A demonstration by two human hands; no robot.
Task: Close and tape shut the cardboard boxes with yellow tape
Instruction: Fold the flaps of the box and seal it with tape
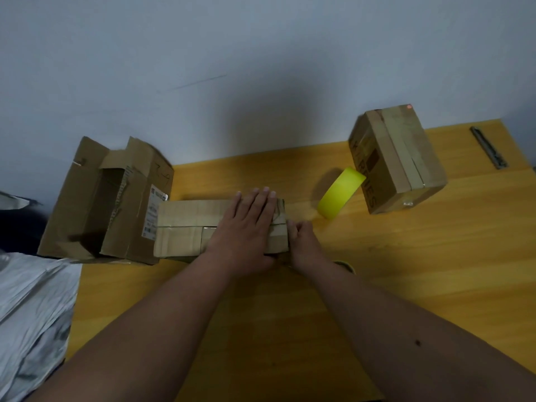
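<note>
A flat closed cardboard box [179, 227] lies in the middle of the wooden table [406, 271]. My left hand [246, 224] rests palm down on the box's right half, fingers spread flat. My right hand [301, 242] presses against the box's right end, fingers curled onto its edge. A roll of yellow tape [340, 192] stands on edge to the right of the box, apart from both hands. On the left, a larger cardboard box [107, 198] stands with its flaps up. A closed box [397, 158] stands at the back right.
A metal utility knife [488, 147] lies near the table's far right corner. Crumpled grey plastic [32, 314] hangs off the table's left side. A pale wall [261, 53] rises right behind the table. Bare tabletop spreads in front and to the right.
</note>
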